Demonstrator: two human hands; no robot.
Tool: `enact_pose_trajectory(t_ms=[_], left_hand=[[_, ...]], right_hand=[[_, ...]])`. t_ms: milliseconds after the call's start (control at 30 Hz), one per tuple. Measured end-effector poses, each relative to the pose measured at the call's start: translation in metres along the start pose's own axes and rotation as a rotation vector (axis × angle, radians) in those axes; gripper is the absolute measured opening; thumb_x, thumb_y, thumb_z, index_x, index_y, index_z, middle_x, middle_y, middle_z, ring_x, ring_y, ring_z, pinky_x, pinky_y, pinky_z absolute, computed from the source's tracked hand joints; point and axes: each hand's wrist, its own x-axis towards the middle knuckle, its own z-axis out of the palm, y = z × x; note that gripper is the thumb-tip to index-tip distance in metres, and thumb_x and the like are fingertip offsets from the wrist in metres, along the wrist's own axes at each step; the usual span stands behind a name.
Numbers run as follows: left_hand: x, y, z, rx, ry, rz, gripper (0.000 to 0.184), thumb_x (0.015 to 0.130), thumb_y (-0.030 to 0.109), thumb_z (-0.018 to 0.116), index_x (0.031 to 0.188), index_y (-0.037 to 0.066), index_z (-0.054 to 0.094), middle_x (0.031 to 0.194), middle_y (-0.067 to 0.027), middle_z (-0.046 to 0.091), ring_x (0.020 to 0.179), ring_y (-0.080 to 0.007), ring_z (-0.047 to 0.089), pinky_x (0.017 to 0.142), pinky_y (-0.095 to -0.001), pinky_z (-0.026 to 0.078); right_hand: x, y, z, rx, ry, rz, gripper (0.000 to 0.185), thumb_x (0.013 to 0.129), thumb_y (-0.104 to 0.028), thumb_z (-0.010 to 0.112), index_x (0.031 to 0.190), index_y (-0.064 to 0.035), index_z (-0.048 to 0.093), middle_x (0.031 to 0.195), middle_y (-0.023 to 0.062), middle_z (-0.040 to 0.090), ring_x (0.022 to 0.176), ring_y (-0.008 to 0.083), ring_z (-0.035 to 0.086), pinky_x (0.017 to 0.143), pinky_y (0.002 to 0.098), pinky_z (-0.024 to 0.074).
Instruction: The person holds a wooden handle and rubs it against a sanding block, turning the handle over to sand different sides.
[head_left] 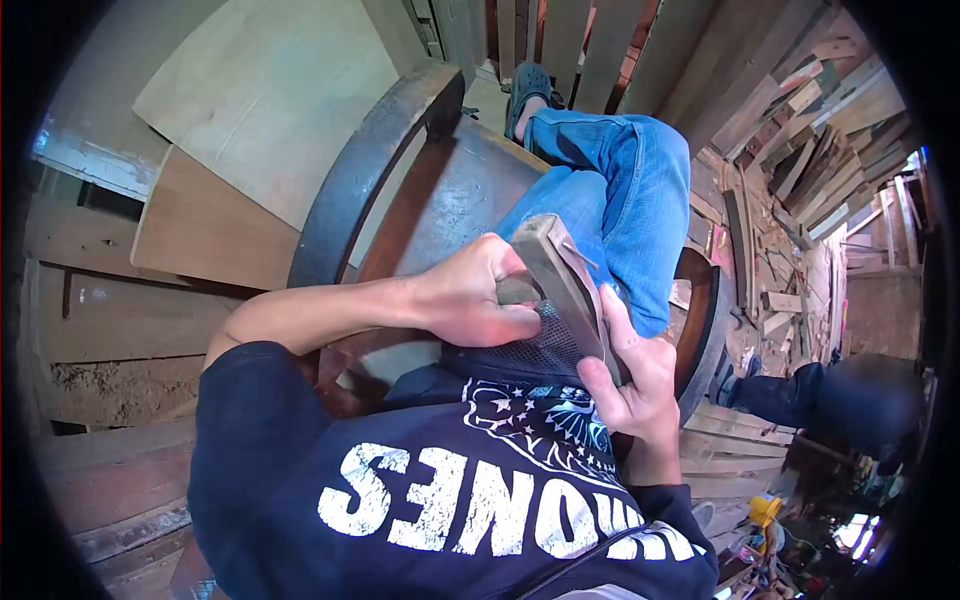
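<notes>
My right hand (635, 375) grips the lower end of a long, narrow wooden piece (562, 272), thumb on one side and fingers on the other. The piece slants up and away over my lap, its blunt end at the top; a thin pin-like bit sticks out beside that end. My left hand (480, 295) is closed around a small greyish-brown block (518, 290), close beside the wooden piece. Whether the two touch, I cannot tell. Below them, a dark mesh-like sheet (545, 345) lies on my lap, partly hidden by my hands.
I sit in a dark wooden armchair (345, 180), its curved arms on both sides. Pale boards (265, 100) lean at the left. Scrap wood (830, 150) is heaped at the right. Another person in dark clothes (790, 395) is low at the right, near a yellow object (765, 511).
</notes>
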Motion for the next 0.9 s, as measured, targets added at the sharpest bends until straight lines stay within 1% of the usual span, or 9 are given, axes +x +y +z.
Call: enact_pose_trajectory(t_ms=[267, 333, 400, 433, 533, 667, 800, 867, 900], left_hand=[[0.004, -0.010, -0.011, 0.042, -0.023, -0.051, 0.033, 0.076, 0.008, 0.064, 0.109, 0.004, 0.070, 0.084, -0.0116, 0.071, 0.069, -0.0142, 0.065, 0.068, -0.0317, 0.052], [0.001, -0.010, -0.007, 0.180, -0.120, -0.025, 0.035, 0.076, 0.007, 0.064, 0.110, 0.003, 0.069, 0.085, -0.0116, 0.072, 0.071, -0.0135, 0.065, 0.071, -0.0317, 0.053], [0.004, -0.003, -0.006, 0.017, -0.009, 0.024, 0.032, 0.076, 0.007, 0.063, 0.107, 0.003, 0.070, 0.084, -0.0117, 0.073, 0.073, -0.0115, 0.065, 0.073, -0.0316, 0.053], [0.005, 0.004, -0.014, -0.027, -0.024, -0.133, 0.031, 0.076, 0.006, 0.063, 0.106, 0.001, 0.070, 0.085, -0.0127, 0.073, 0.075, -0.0113, 0.066, 0.074, -0.0319, 0.053], [0.005, 0.003, -0.021, -0.012, -0.069, -0.099, 0.031, 0.076, 0.005, 0.064, 0.106, 0.000, 0.069, 0.087, -0.0137, 0.073, 0.077, -0.0103, 0.065, 0.074, -0.0320, 0.053], [0.005, 0.010, -0.015, 0.034, -0.022, -0.007, 0.031, 0.077, 0.004, 0.064, 0.107, 0.000, 0.070, 0.096, -0.0124, 0.073, 0.085, -0.0175, 0.069, 0.084, -0.0314, 0.052], [0.008, 0.008, -0.030, 0.019, -0.077, -0.099, 0.032, 0.078, 0.003, 0.063, 0.110, 0.003, 0.069, 0.085, -0.0101, 0.071, 0.071, -0.0124, 0.063, 0.069, -0.0301, 0.051], [0.008, -0.001, -0.018, 0.091, 0.056, 0.180, 0.031, 0.078, 0.004, 0.064, 0.109, 0.004, 0.069, 0.074, -0.0088, 0.067, 0.062, -0.0108, 0.058, 0.060, -0.0305, 0.048], [0.005, -0.002, -0.017, 0.190, 0.011, 0.147, 0.030, 0.077, 0.004, 0.065, 0.107, 0.004, 0.070, 0.066, -0.0088, 0.063, 0.057, -0.0127, 0.056, 0.057, -0.0316, 0.047]], right_hand=[[0.002, 0.003, 0.005, -0.080, 0.047, 0.007, 0.062, 0.081, -0.006, 0.074, 0.138, 0.0027, 0.052, 0.090, 0.0217, 0.070, 0.074, 0.0309, 0.072, 0.064, 0.0338, 0.0546], [0.004, -0.001, 0.004, -0.093, 0.026, 0.028, 0.063, 0.079, -0.006, 0.075, 0.138, 0.0017, 0.052, 0.085, 0.0196, 0.070, 0.069, 0.0303, 0.070, 0.060, 0.0348, 0.0534], [0.006, -0.002, 0.005, -0.138, 0.055, -0.039, 0.065, 0.078, -0.007, 0.075, 0.138, 0.0007, 0.052, 0.077, 0.0149, 0.067, 0.060, 0.0270, 0.065, 0.054, 0.0353, 0.0507], [0.006, -0.002, 0.004, -0.137, 0.064, -0.051, 0.065, 0.078, -0.007, 0.075, 0.138, 0.0007, 0.052, 0.077, 0.0149, 0.067, 0.060, 0.0270, 0.065, 0.054, 0.0353, 0.0507], [0.006, -0.004, 0.000, -0.201, 0.014, -0.058, 0.066, 0.078, -0.008, 0.076, 0.139, -0.0007, 0.052, 0.071, 0.0111, 0.063, 0.053, 0.0234, 0.061, 0.050, 0.0350, 0.0479], [0.010, -0.005, 0.004, -0.242, 0.048, -0.082, 0.068, 0.077, -0.011, 0.077, 0.140, -0.0024, 0.052, 0.070, 0.0093, 0.062, 0.051, 0.0212, 0.058, 0.047, 0.0342, 0.0459], [0.010, -0.003, 0.004, -0.239, 0.085, -0.090, 0.067, 0.079, -0.012, 0.077, 0.140, -0.0030, 0.052, 0.067, 0.0083, 0.060, 0.050, 0.0207, 0.057, 0.047, 0.0346, 0.0455], [0.012, -0.005, 0.005, -0.233, 0.076, -0.082, 0.066, 0.080, -0.013, 0.076, 0.140, -0.0030, 0.052, 0.065, 0.0084, 0.059, 0.048, 0.0209, 0.057, 0.047, 0.0344, 0.0455], [0.014, -0.006, 0.005, -0.235, 0.079, -0.081, 0.066, 0.080, -0.013, 0.076, 0.140, -0.0030, 0.052, 0.065, 0.0084, 0.059, 0.048, 0.0209, 0.057, 0.047, 0.0344, 0.0455]])
